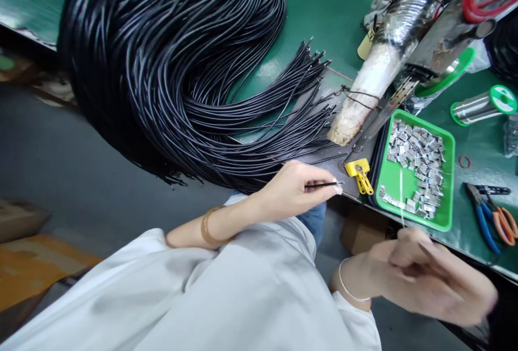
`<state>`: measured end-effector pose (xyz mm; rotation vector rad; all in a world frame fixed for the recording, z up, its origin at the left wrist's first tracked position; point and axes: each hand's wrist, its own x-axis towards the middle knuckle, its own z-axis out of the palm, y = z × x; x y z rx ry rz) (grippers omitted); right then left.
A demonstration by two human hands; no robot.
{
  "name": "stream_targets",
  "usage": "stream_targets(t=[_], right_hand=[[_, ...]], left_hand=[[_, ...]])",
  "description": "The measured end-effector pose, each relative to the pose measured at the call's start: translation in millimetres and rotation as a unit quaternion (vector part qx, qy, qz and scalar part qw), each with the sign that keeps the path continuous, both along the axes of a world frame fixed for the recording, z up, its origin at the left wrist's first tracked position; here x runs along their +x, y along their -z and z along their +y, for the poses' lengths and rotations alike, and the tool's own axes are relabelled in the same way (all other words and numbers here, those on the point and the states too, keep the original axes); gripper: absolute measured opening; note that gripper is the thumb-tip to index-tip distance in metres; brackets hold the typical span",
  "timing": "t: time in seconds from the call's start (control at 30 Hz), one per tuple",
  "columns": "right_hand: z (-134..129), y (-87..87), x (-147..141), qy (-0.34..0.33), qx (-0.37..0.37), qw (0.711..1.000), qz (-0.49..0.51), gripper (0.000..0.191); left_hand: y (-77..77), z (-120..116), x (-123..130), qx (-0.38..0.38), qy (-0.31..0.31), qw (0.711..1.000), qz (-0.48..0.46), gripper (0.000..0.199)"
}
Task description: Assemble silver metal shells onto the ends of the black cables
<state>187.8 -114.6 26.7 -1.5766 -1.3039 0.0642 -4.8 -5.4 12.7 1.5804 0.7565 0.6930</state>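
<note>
My left hand (294,189) is closed around a black cable (319,184), with its stripped end poking out past the fingertips to the right. Beside it runs a large bundle of black cables (226,119), their ends fanned toward the work plate. My right hand (433,275), blurred by motion, is pinched at the lower right. From its fingers a thin pale strip (401,200) points up across the green tray (394,178); its kind is unclear. Small metal connector shells (424,157) lie heaped in that tray. A yellow clip (359,176) sits between my left hand and the tray.
A foil-wrapped duct (364,87) hangs over the plate. Right of the tray are a solder spool (483,105), a red rubber band (464,162), blue-handled pliers (485,221) and an orange-handled tool (505,224). Red-handled scissors (481,3) are at the upper right. The green table (311,6) extends behind.
</note>
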Motion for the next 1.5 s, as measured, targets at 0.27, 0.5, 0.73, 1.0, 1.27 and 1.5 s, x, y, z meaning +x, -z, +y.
stream_targets(t=[0.27,0.5,0.73,1.0,1.27,1.5], right_hand=[[42,13.7,-35,-0.090,-0.096,0.986,0.100,0.008],[40,19.4,-29,-0.094,-0.099,0.985,0.109,0.009],[40,19.4,-27,-0.115,-0.089,0.986,0.077,0.007],[37,16.4,-18,-0.137,-0.112,0.984,-0.007,0.009],[38,11.8,-14,-0.177,-0.115,0.975,-0.063,0.013],[38,17.7,-9,-0.179,-0.152,0.958,-0.164,0.014]], left_hand=[[7.4,0,3,-0.191,-0.011,0.969,-0.153,0.018],[6.4,-3,1,-0.144,-0.001,0.983,-0.113,0.021],[10.8,-2,-1,-0.045,-0.019,0.995,-0.085,0.021],[9.9,1,-6,0.071,-0.002,0.997,-0.024,0.022],[12.5,0,-6,0.110,0.012,0.994,0.010,0.022],[22.5,0,-3,0.253,0.017,0.958,0.135,0.029]])
